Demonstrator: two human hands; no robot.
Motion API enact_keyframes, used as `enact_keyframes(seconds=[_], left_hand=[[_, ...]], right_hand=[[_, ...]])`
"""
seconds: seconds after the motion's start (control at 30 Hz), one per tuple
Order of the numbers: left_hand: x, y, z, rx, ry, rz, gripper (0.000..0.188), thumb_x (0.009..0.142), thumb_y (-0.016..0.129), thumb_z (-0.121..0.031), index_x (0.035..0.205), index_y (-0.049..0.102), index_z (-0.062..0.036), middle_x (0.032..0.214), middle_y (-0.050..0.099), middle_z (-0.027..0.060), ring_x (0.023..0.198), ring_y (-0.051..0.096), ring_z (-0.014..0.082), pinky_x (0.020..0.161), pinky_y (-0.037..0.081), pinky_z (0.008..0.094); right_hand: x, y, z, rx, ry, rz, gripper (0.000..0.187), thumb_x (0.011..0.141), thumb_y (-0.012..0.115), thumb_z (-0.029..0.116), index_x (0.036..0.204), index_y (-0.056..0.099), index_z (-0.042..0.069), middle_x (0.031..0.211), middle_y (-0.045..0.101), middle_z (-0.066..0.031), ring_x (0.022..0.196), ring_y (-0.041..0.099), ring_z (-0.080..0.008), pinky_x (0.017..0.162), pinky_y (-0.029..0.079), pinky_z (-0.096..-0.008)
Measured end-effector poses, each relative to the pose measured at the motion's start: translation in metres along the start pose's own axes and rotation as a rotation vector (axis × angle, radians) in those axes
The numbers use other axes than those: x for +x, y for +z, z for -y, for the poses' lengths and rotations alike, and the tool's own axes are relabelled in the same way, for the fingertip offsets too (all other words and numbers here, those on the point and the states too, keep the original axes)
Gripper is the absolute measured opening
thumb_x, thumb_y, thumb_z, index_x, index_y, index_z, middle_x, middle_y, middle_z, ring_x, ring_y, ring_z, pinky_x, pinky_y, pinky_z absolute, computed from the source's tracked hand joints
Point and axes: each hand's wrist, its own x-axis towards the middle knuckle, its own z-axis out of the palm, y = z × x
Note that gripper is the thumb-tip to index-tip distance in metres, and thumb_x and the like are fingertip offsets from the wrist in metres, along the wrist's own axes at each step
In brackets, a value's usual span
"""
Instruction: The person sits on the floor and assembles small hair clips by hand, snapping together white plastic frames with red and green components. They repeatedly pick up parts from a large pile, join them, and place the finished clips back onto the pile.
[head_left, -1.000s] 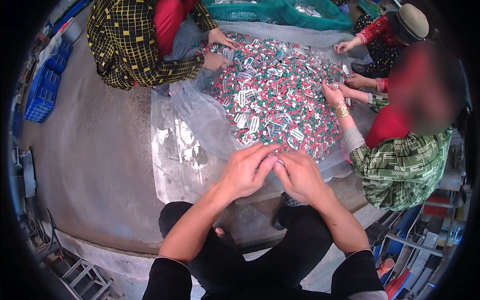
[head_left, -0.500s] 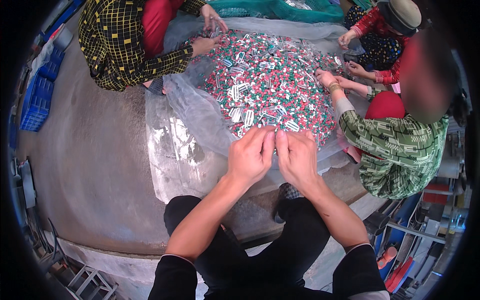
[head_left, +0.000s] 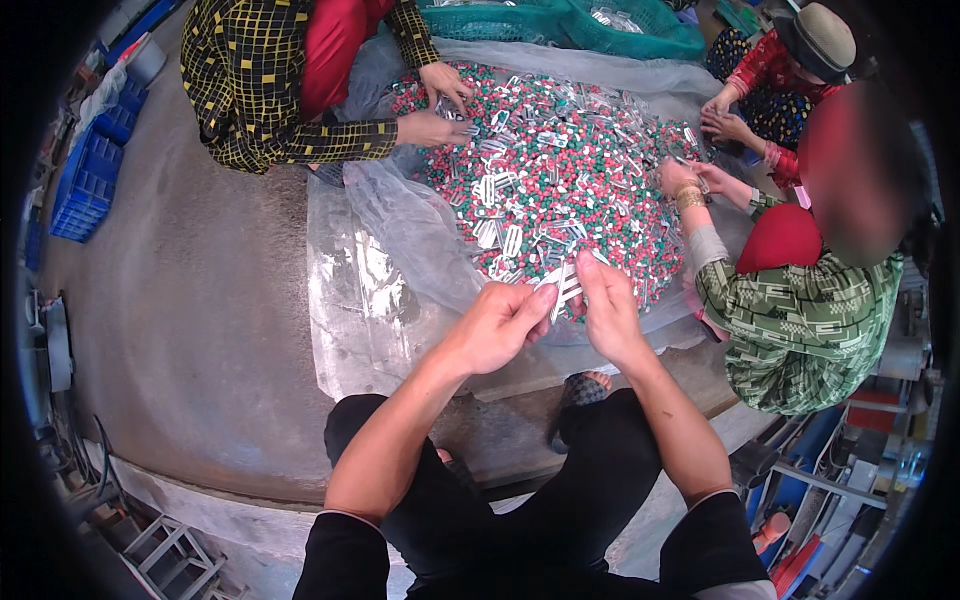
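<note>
Left hand (head_left: 502,322) and right hand (head_left: 612,312) have shifted since half a second ago, baring a white slotted part (head_left: 567,287) (one or several, can't tell). Both pinch it, fingertips close, above near edge of red-green pellet pile (head_left: 590,190). Beyond: gauzy sheeting (head_left: 575,62); farthest, green baskets (head_left: 645,42).

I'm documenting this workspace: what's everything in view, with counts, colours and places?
Pellets: uncountable; red, green, white; central heap
Slotted pieces: many; white, greyish; among pellets
Mesh sheet: one; whitish; around heap
Baskets: at least two; teal; beyond heap
Crates: several; blue; upper left
Metal frame: one; grey; lower left
Co-workers: at least three; patterned clothing; one left, others right
Clutter: uncounted; mixed; right edge
Held pieces: count unclear; white; between hands
Left hand: one; bare; holding pieces
Right hand: one; bare; holding pieces
</note>
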Motion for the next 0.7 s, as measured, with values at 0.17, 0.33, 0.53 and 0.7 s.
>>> enact_keyframes(seconds=[0.17, 0.33, 0.53, 0.7], left_hand=[[0.002, 0.008, 0.005, -0.279, 0.015, -0.074, 0.05, 0.105, 0.048, -0.038, 0.067, 0.055, -0.0063, 0.06, 0.051, -0.0042, 0.055, 0.047, 0.0068, 0.052, 0.038, 0.0255], [0.008, 0.016, 0.018, -0.281, 0.114, -0.203, 0.048, 0.105, 0.049, -0.036, 0.066, 0.054, -0.0076, 0.06, 0.048, -0.0047, 0.058, 0.042, 0.004, 0.052, 0.035, 0.0247], [-0.013, 0.028, -0.004, -0.214, 0.108, -0.118, 0.047, 0.106, 0.045, -0.031, 0.069, 0.059, -0.0047, 0.06, 0.051, -0.0028, 0.056, 0.046, 0.0055, 0.053, 0.038, 0.0246], [-0.045, 0.041, -0.023, -0.01, 0.232, -0.073, 0.045, 0.106, 0.043, -0.023, 0.073, 0.064, 0.0002, 0.055, 0.049, 0.0058, 0.049, 0.047, 0.0139, 0.05, 0.039, 0.0336]], right_hand=[[0.004, 0.011, 0.01, -0.058, -0.109, -0.082, 0.036, 0.094, 0.066, 0.034, 0.105, 0.062, 0.0, 0.088, 0.065, -0.0081, 0.079, 0.061, -0.0158, 0.073, 0.049, -0.0317], [-0.003, 0.01, 0.022, -0.363, -0.431, -0.049, 0.09, 0.063, 0.092, 0.029, 0.136, 0.05, 0.002, 0.127, 0.063, -0.0183, 0.118, 0.062, -0.0302, 0.101, 0.047, -0.0411], [-0.008, -0.009, 0.028, -0.527, -0.683, -0.013, 0.066, 0.066, 0.088, 0.024, 0.121, 0.061, -0.001, 0.117, 0.066, -0.018, 0.109, 0.065, -0.0332, 0.099, 0.051, -0.043], [-0.02, -0.017, 0.049, -0.591, -0.906, 0.125, 0.06, 0.068, 0.085, 0.025, 0.115, 0.061, -0.002, 0.106, 0.067, -0.0186, 0.095, 0.068, -0.0334, 0.099, 0.052, -0.0502]])
